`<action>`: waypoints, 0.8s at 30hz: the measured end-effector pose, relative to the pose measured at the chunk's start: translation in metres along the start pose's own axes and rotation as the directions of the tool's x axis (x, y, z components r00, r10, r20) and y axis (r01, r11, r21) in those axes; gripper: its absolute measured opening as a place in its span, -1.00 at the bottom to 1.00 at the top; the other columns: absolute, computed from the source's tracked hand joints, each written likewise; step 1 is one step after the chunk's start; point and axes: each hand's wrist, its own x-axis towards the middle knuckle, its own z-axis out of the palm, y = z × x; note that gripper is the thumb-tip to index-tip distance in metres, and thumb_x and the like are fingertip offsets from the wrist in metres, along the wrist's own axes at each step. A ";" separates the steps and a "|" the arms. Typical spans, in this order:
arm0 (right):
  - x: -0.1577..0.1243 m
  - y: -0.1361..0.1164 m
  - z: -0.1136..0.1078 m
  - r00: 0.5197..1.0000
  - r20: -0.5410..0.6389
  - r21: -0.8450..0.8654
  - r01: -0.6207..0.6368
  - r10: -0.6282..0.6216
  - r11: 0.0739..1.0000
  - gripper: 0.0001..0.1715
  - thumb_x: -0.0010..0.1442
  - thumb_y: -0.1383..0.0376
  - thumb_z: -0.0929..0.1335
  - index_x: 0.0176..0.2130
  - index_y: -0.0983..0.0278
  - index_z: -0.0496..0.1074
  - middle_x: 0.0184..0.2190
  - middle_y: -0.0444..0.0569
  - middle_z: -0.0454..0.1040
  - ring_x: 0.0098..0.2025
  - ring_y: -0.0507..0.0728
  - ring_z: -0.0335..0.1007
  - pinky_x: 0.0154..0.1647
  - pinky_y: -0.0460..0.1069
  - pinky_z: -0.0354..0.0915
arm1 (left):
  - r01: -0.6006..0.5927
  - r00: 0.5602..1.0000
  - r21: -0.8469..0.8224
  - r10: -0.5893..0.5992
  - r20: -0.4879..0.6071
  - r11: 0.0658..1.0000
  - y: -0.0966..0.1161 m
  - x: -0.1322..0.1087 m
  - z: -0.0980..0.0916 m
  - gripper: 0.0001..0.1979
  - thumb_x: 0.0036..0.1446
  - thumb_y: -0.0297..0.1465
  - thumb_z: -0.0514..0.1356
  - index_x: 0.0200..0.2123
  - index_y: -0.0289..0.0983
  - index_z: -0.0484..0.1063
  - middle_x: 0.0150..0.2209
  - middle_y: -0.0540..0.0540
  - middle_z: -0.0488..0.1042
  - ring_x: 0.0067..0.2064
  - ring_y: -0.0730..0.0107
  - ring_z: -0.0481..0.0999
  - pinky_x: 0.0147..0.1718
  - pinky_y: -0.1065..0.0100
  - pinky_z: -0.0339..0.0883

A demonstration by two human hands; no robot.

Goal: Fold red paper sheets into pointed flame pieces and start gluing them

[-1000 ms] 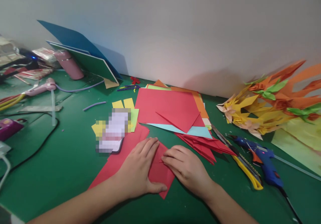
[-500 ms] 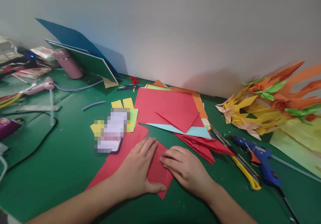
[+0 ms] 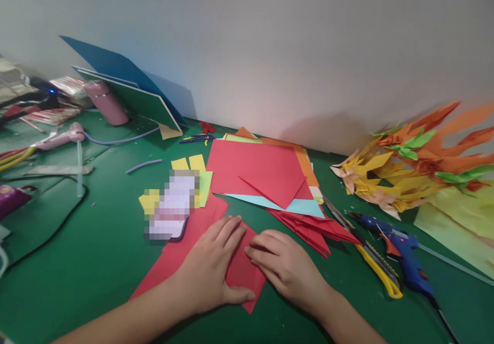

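We find the red paper [image 3: 244, 274] at six o'clock, left hand [image 3: 208, 269] splayed on it, right hand [image 3: 284, 263] curled at its two-o'clock edge, grip indeterminable. We judge it light, crease-prone; hold by edges.

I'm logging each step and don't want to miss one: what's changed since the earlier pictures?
Nothing visibly moved, taken up or let go; only the camera's view shifted slightly. The left hand still rests on the red paper, the right hand still at its edge.
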 end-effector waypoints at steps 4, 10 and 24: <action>0.001 0.000 0.001 1.000 0.004 -0.007 -0.011 0.011 1.000 -0.71 0.34 0.37 0.21 -0.13 0.28 0.49 -0.28 0.04 0.51 -0.24 0.16 0.35 -0.26 0.05 0.36 | -0.038 0.999 0.067 0.039 -0.013 0.997 0.001 0.001 -0.002 -0.04 -0.12 0.12 0.25 0.23 -0.37 0.19 0.29 -0.34 0.16 0.29 -0.13 0.14 0.25 -0.07 0.03; 0.000 0.000 0.001 1.000 -0.002 -0.015 0.005 -0.005 1.000 -0.74 0.33 0.38 0.23 -0.13 0.28 0.49 -0.29 0.04 0.51 -0.21 0.17 0.38 -0.22 0.07 0.35 | -0.026 0.998 0.125 0.019 0.054 0.992 0.005 0.004 -0.008 -0.03 -0.12 0.13 0.24 0.23 -0.40 0.21 0.27 -0.32 0.21 0.27 -0.09 0.20 0.26 -0.01 0.02; 0.003 -0.004 0.003 0.999 0.026 0.059 -0.049 0.047 0.997 -0.77 0.28 0.46 0.23 -0.19 0.29 0.46 -0.25 0.04 0.52 -0.01 0.20 0.38 -0.02 0.13 0.29 | -0.002 0.996 0.158 -0.012 0.090 0.987 0.006 0.003 -0.011 -0.01 -0.07 0.23 0.11 0.25 -0.36 0.20 0.29 -0.27 0.16 0.30 -0.20 0.09 0.26 -0.09 -0.04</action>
